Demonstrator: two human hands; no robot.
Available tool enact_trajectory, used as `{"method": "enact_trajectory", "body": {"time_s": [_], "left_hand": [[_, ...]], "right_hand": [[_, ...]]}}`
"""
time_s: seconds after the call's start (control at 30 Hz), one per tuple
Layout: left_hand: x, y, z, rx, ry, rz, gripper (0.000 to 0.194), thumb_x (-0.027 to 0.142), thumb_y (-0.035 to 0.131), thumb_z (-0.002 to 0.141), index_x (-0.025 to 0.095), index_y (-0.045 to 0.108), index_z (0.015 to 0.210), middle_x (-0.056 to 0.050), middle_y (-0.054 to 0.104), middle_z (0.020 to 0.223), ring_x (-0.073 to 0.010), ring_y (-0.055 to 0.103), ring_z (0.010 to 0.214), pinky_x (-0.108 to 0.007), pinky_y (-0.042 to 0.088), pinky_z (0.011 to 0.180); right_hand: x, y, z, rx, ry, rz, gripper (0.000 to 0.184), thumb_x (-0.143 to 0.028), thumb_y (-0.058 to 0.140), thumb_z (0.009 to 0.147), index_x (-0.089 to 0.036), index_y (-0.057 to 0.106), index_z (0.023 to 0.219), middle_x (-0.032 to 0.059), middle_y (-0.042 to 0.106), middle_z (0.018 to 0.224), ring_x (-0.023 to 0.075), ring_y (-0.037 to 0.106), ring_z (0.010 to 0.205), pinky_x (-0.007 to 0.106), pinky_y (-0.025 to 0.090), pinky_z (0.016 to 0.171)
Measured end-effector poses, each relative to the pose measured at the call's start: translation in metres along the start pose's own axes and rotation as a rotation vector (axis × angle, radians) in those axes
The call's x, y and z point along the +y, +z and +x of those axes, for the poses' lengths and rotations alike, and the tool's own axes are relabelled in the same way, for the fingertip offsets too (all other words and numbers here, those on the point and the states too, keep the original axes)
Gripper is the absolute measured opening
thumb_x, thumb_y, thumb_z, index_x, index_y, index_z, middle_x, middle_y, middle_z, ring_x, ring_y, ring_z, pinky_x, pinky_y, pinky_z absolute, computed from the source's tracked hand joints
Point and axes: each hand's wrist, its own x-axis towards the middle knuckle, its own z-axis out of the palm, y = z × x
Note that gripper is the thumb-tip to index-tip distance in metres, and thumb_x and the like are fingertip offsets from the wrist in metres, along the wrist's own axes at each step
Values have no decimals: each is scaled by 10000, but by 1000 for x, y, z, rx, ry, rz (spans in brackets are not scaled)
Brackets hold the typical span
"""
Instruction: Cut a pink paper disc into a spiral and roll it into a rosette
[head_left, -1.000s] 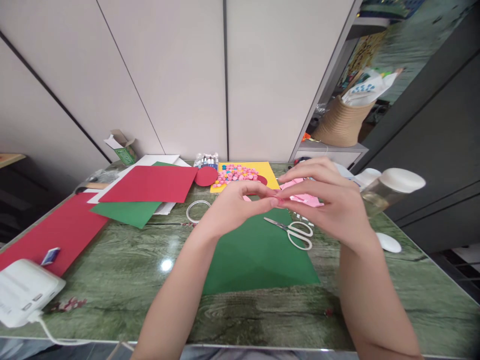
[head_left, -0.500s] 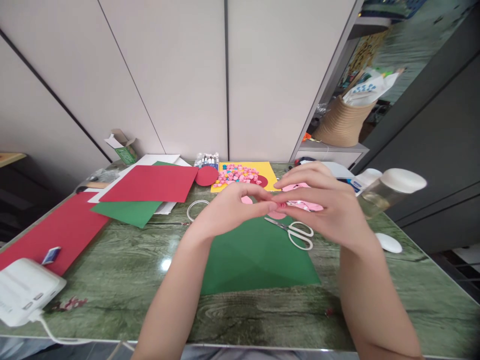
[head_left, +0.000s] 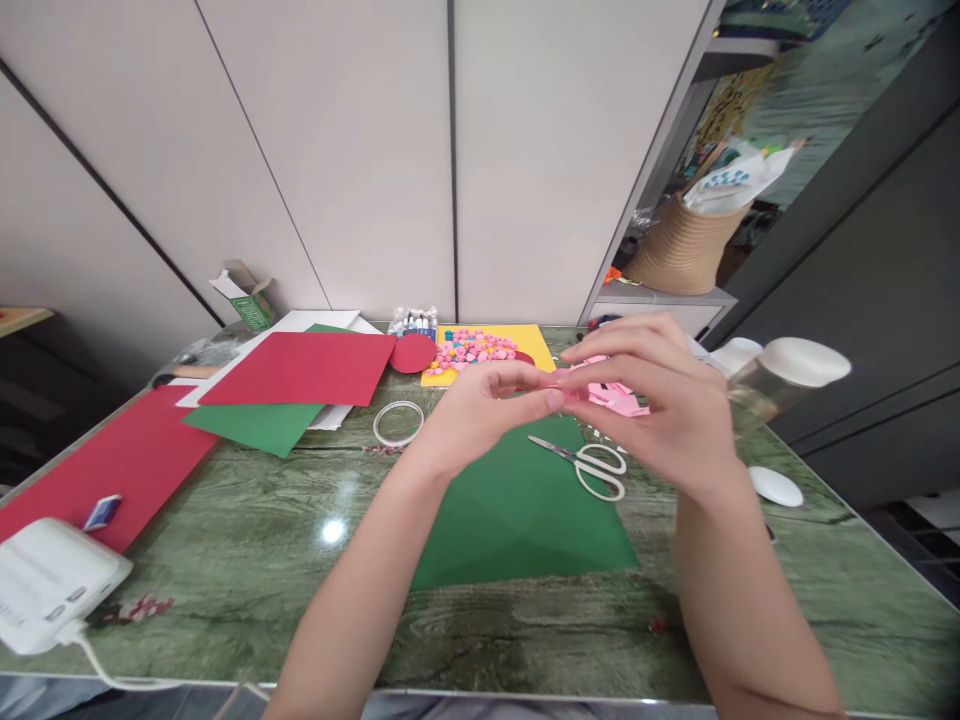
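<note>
My left hand [head_left: 487, 410] and my right hand [head_left: 652, 400] meet fingertip to fingertip above the table. Between their closed fingers they pinch a small piece of pink paper [head_left: 568, 391], mostly covered by the fingers. Below them lies a green paper sheet [head_left: 517, 520], with white-handled scissors [head_left: 592, 466] on its right edge, blades pointing left. Behind my right hand sit pink paper scraps [head_left: 619, 398], partly hidden. Farther back, a heap of small pink, yellow and blue rolled pieces [head_left: 472, 348] rests on a yellow sheet [head_left: 536, 343].
Left of my hands is a white ring [head_left: 398, 424]. Red paper [head_left: 300, 368] tops a stack of sheets, beside a red circle [head_left: 414, 353]. A white charger [head_left: 56, 585] stands front left. On the right are a lidded jar [head_left: 787, 375] and a white mouse-shaped object [head_left: 776, 487].
Both hands stay joined around the pink paper, with small shifts of the fingers. They dipped slightly and rose again; the left hand ends a little farther right.
</note>
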Motion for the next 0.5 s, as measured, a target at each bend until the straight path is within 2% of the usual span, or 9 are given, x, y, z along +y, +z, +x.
{"method": "enact_trajectory", "body": {"time_s": [0.2, 0.4, 0.5], "left_hand": [[4, -10, -4, -39, -44, 231, 182, 364, 667, 751, 187, 702, 777, -24, 696, 837, -145, 598, 801, -285, 444, 758], [11, -18, -7, -247, -69, 373, 172, 348, 645, 758, 198, 712, 810, -9, 692, 812, -140, 586, 755, -266, 449, 715], [13, -19, -8, -290, -81, 429, 194, 361, 642, 756, 199, 719, 831, -12, 689, 836, -152, 585, 783, -270, 449, 734]], "right_hand": [[2, -7, 0, -116, -21, 135, 182, -197, 712, 786, -279, 690, 947, 4, 684, 967, 207, 577, 950, 389, 498, 844], [-1, -9, 3, -309, -62, 256, 153, -225, 685, 813, -278, 707, 955, 22, 690, 997, 209, 558, 996, 398, 493, 854], [-1, -9, 3, -372, -77, 298, 139, -229, 663, 833, -275, 704, 958, 26, 683, 1007, 209, 551, 1027, 399, 490, 859]]}}
